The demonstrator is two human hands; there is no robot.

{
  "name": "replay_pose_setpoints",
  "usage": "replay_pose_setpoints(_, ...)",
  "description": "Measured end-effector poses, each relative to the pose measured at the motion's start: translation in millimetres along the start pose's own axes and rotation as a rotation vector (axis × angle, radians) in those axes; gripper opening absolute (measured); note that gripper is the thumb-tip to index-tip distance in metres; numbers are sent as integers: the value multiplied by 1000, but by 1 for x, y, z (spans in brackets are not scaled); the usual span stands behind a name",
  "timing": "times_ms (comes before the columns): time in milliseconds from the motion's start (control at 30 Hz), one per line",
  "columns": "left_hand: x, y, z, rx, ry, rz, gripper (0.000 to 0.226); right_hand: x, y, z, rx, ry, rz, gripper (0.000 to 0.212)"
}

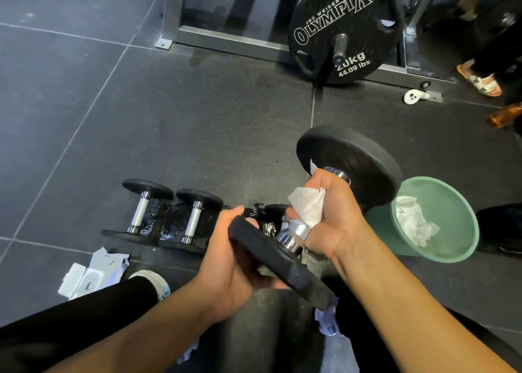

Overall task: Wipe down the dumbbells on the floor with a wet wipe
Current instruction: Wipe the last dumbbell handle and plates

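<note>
Bare forearms — blk trousers point(84, 313), white shoe point(158, 281).

Gym floor count
3 dumbbells: 1 held point(333, 203), 2 on floor point(147, 207) point(193, 220); 1 wipe point(309, 207), 1 green bin point(436, 220), 1 wipe pack point(93, 273), 1 weight plate point(343, 29).

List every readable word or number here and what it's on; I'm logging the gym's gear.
"JOE WEIDER'S OLYMPIA": weight plate.
"20kg", first digit partly hidden by the bar: same plate.
"44.09 lbs": same plate.
Bar end cap: marking too small to read.
Wipes pack: no legible print.
Dumbbells: no visible text.
</note>
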State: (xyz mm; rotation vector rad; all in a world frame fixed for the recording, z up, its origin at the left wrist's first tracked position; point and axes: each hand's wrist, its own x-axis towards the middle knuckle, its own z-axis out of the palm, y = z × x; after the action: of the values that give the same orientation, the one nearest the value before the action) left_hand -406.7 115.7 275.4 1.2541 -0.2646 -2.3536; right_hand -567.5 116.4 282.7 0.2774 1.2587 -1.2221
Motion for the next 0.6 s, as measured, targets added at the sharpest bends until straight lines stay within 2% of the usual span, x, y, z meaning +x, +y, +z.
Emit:
replay_pose_setpoints(67,2,6,-3,238,19,262,41,6,-4,0,14,38,-1,32)
replay_pose_setpoints(100,1,9,-8,476,-13,449,39,9,-5,0,6,64,2,29)
replay_pose_setpoints(167,-2,13,-18,1027,-119,790,32,14,-5,1,-52,136,3,25)
replay_pose_setpoints(233,-8,13,-19,1432,-335,1108,23,18,-2,1,-95,193,-7,25)
replay_pose_setpoints(267,-10,9,-19,1517,-452,1212,22,19,2,0,-98,218,-16,25)
replay_pose_setpoints(300,-9,1,-23,1515,-492,1261,21,19,6,0,-103,227,-24,24)
replay_pose_setpoints(333,-6,-4,-24,1456,-431,1263,18,19,10,0,-108,221,-25,21)
replay_pose_setpoints(400,5,0,-21,1241,-123,1092,13,15,14,1,-111,194,-11,17)
replay_pose_setpoints(467,19,12,-24,902,176,666,22,13,14,2,-127,180,18,18)
replay_pose_setpoints(500,27,16,-30,678,255,394,31,11,13,3,-127,171,32,21)
replay_pose_setpoints(567,35,12,-46,354,249,-116,49,10,12,5,-101,153,53,30)
replay_pose_setpoints(600,32,7,-48,269,176,-269,56,10,12,6,-81,141,66,32)
